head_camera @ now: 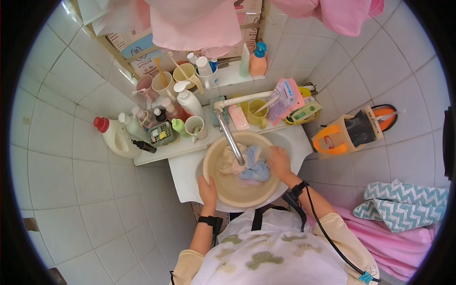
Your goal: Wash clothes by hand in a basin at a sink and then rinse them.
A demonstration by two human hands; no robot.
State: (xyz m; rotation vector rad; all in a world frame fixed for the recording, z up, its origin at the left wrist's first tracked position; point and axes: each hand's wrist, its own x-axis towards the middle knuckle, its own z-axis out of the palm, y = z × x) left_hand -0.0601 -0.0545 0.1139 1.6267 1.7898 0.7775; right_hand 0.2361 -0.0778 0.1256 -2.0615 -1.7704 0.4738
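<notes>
A beige plastic basin (pixel 222 199) rests in the white washbasin (pixel 181 185), under a chrome faucet spout (pixel 231 139). Cloudy water fills part of it, with a light blue cloth (pixel 257 171) and a cream cloth (pixel 229 160) bunched in the water. My left hand (pixel 207 190) grips the basin's left rim, thumb and fingers on either side of it. My right hand (pixel 279 160) is at the right rim beside the blue cloth; it is blurred, and whether its fingers hold the rim is unclear.
Behind the basin, a ledge (pixel 156 158) bears a white pump bottle (pixel 188 101), a cream cup (pixel 195 128), a yellow cup (pixel 257 112) and a red-capped jug (pixel 117 139). Pink cloths (pixel 196 28) hang above. An orange-handled holder (pixel 345 133) is on the right wall, above a chevron cloth (pixel 402 206).
</notes>
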